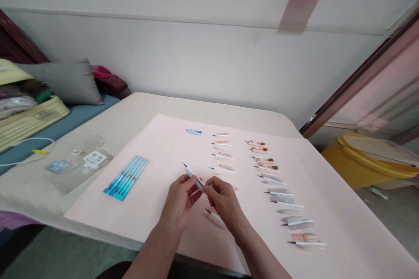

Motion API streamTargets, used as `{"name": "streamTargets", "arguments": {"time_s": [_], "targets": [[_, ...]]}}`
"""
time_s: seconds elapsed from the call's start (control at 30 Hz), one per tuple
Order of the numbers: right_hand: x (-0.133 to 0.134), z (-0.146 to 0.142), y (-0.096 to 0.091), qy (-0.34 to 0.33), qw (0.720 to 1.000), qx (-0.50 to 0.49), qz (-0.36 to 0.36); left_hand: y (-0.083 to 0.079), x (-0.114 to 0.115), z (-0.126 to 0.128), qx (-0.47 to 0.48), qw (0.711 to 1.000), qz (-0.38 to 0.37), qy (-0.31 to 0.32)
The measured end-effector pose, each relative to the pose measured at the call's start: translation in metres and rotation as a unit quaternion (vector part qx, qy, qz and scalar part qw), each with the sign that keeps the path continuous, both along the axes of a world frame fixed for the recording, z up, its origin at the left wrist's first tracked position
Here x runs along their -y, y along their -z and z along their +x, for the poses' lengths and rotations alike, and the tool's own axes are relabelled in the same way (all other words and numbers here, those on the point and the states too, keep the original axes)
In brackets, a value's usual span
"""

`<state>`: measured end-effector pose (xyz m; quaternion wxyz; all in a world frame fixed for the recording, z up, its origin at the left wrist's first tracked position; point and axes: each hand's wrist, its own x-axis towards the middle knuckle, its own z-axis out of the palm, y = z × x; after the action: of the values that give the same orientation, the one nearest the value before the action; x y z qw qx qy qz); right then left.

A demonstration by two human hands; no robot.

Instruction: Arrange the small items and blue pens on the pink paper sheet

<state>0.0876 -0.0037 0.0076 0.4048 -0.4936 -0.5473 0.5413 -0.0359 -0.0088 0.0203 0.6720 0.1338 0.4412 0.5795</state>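
Note:
My left hand point(178, 198) pinches a slim white and pale-blue pen point(190, 173), its dark tip pointing up and left. At the pen's lower end, the fingers of my right hand point(225, 198) are closed on it too, and they hide that end. Just under my hands a white pen refill with a dark tip point(216, 216) lies on the pink sheet point(157, 222). Left of my hands is a neat row of blue pens point(127, 178), side by side. Farther back lies a small blue pen part point(194, 131).
White refills beside patterned pen barrels lie in two columns, a middle one point(221, 155) and a right one point(282, 200). Clear plastic packaging point(83, 161) is at the left. A wall point(203, 61) borders the table's back; a yellow bin point(347, 161) stands on the right.

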Motion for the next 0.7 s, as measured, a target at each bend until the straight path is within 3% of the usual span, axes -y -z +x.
{"name": "streamTargets", "arguments": {"time_s": [0.4, 0.57, 0.7], "targets": [[0.001, 0.005, -0.008, -0.038, 0.999, 0.011, -0.022, 0.002, -0.002, -0.005, -0.015, 1.0, -0.014, -0.013], [-0.005, 0.014, -0.011, 0.029, 0.993, -0.057, -0.099, 0.001, -0.001, -0.005, -0.033, 0.999, -0.017, -0.003], [-0.009, 0.02, -0.008, 0.073, 0.987, -0.099, -0.107, 0.004, 0.004, 0.002, -0.035, 0.998, -0.028, 0.041]]}}
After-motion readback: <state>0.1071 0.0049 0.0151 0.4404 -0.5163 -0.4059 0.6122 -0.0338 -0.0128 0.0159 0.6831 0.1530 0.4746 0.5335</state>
